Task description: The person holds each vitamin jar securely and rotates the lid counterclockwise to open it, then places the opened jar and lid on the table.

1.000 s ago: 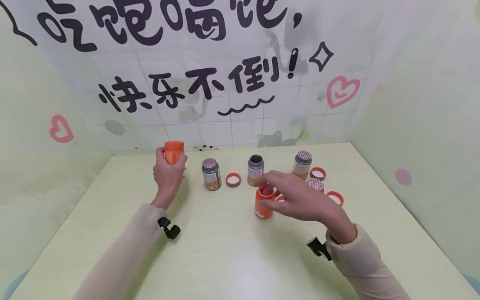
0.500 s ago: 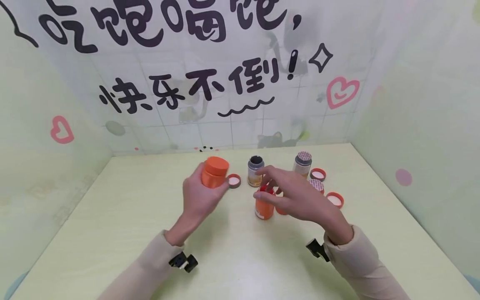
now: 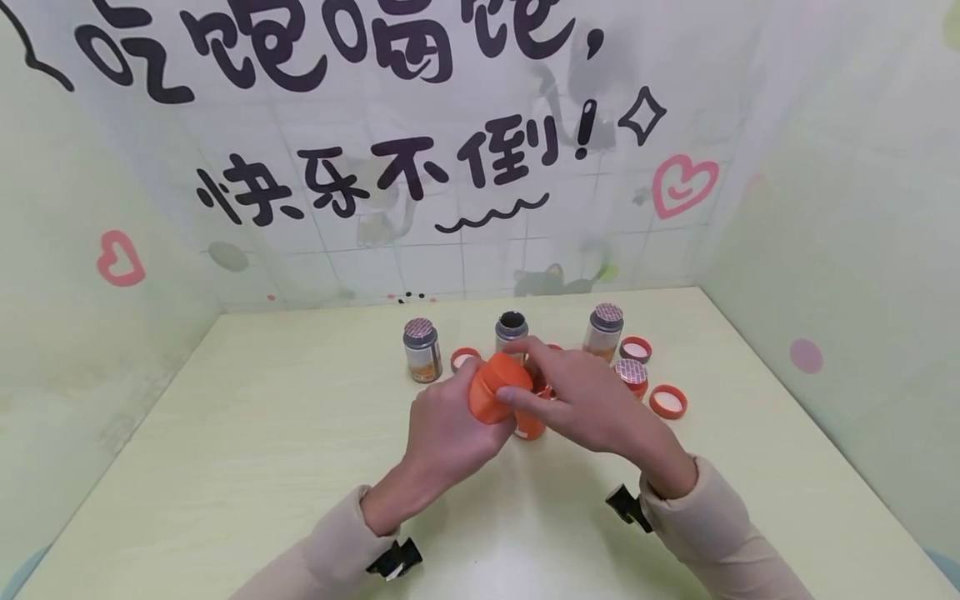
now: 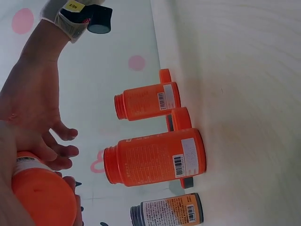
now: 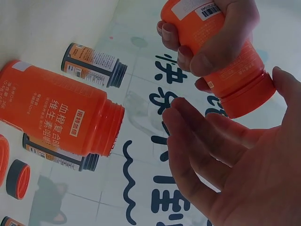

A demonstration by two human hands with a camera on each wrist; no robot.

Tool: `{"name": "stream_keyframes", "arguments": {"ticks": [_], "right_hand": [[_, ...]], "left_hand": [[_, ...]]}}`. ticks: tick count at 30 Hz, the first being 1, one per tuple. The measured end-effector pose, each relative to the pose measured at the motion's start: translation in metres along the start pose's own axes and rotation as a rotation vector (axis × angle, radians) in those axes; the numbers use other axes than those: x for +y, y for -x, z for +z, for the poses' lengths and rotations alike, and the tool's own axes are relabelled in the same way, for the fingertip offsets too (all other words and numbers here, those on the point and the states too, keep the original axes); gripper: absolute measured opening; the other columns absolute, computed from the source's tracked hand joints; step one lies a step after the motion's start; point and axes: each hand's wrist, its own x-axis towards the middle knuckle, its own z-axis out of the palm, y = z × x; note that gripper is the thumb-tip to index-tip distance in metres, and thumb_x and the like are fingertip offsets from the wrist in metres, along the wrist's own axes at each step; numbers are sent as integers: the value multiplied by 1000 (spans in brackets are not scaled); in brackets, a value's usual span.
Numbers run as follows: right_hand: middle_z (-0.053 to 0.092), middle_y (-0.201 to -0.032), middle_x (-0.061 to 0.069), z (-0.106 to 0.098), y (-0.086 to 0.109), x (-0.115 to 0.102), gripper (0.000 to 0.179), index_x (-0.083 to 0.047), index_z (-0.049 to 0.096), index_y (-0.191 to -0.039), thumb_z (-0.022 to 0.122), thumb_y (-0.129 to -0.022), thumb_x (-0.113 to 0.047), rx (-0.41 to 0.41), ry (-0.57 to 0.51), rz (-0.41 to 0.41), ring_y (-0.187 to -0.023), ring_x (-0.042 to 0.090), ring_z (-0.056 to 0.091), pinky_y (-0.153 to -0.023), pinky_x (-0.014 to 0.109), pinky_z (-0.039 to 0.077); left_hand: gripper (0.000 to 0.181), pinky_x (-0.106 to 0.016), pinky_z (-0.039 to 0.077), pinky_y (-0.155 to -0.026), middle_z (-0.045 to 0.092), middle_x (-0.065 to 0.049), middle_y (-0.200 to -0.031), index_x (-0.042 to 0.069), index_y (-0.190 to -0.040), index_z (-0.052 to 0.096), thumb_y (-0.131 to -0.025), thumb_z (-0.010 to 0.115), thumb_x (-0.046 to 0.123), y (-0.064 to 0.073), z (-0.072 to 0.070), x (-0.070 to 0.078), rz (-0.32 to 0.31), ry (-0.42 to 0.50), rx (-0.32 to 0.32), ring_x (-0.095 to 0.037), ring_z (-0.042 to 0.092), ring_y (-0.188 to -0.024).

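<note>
My left hand [image 3: 453, 433] grips a capped orange bottle [image 3: 489, 390] round its body, tilted with the cap towards my right hand. My right hand [image 3: 592, 400] reaches to that cap; in the right wrist view the thumb lies at the edge of the orange cap [image 5: 249, 96] and the other fingers spread loosely beneath it. Behind the hands an uncapped orange bottle [image 5: 56, 108] stands upright on the table, partly hidden in the head view. The left wrist view shows this same bottle [image 4: 155, 157] with caps beside it.
Along the back stand grey bottles: one at left [image 3: 423, 352], one with a dark open mouth [image 3: 512, 327], one at right [image 3: 603, 332]. Another orange bottle [image 3: 632, 377] has a foil seal. Loose caps lie nearby, including an orange one [image 3: 668, 402] on the pale table [image 3: 262, 442].
My left hand has carried the orange bottle from the back left towards the middle, tilting it to my right hand. My right hand has moved little, away from the standing bottle's mouth to the cap.
</note>
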Motion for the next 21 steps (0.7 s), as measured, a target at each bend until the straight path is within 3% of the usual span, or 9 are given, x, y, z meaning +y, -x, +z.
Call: {"name": "stream_keyframes", "arguments": {"ticks": [4,9,15,18,21], "right_hand": [[56,-69,-14,6,0,-3,55,-29,53,-131,47,-93,-68,5,94,29,-59,5,52,-56,25,42],[44,-56,-8,16,-2,-6,43,-27,59,-104,45,-94,-67,73,181,78,-51,10,44,-47,27,32],[41,-48,-4,30,-4,-12,56,-21,50,-57,44,-98,-59,187,133,242,-46,14,42,-45,28,30],[42,-47,-4,36,-5,-14,58,-20,48,-52,45,-98,-56,213,112,301,-46,16,42,-44,28,30],[41,-46,-5,40,-4,-14,54,-21,50,-53,50,-97,-51,271,118,285,-45,14,41,-43,27,30]], "left_hand": [[37,-15,41,-48,59,10,-67,15,-101,59,-74,80,29,4,2,0,51,-105,-10,-1,48,-51],[37,-16,41,-48,65,8,-75,16,-101,61,-73,79,32,9,4,0,173,-263,13,-4,54,-53],[33,-23,43,-43,64,1,-71,12,-97,64,-71,74,29,11,5,0,333,-555,151,-12,53,-49],[35,-24,46,-45,66,-1,-74,11,-101,66,-71,72,29,11,5,0,358,-609,192,-14,55,-51],[36,-23,47,-46,67,-1,-75,12,-104,65,-74,71,30,11,4,-1,362,-609,191,-14,57,-52]]}}
